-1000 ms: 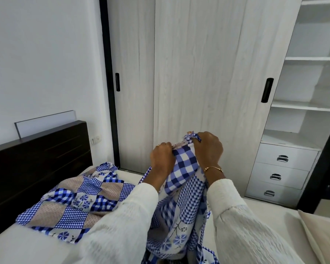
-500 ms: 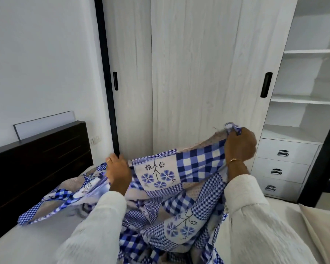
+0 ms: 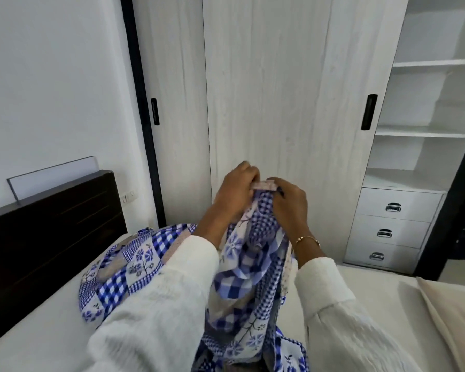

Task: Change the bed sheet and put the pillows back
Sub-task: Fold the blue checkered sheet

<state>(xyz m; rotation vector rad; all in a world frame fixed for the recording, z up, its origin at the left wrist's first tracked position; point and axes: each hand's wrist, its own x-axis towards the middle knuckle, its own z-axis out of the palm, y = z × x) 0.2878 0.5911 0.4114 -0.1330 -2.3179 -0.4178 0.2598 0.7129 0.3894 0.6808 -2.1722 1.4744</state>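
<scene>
A blue and white patchwork bed sheet (image 3: 253,264) hangs bunched from both my hands above the bare white mattress (image 3: 38,331). My left hand (image 3: 234,191) and my right hand (image 3: 290,202) are close together at chest height, each pinching the sheet's top edge. The rest of the sheet trails down between my arms and spreads left onto the mattress, near the dark wooden headboard (image 3: 46,232). A cream pillow (image 3: 457,312) lies at the right edge of the bed.
A pale wood wardrobe (image 3: 279,103) with sliding doors stands straight ahead. To its right are open white shelves (image 3: 427,98) over three drawers (image 3: 392,232). A white wall and a wall switch (image 3: 128,196) are on the left.
My hands, spread apart half a second ago with the sheet stretched between them, have come back together, and the sheet hangs gathered again.
</scene>
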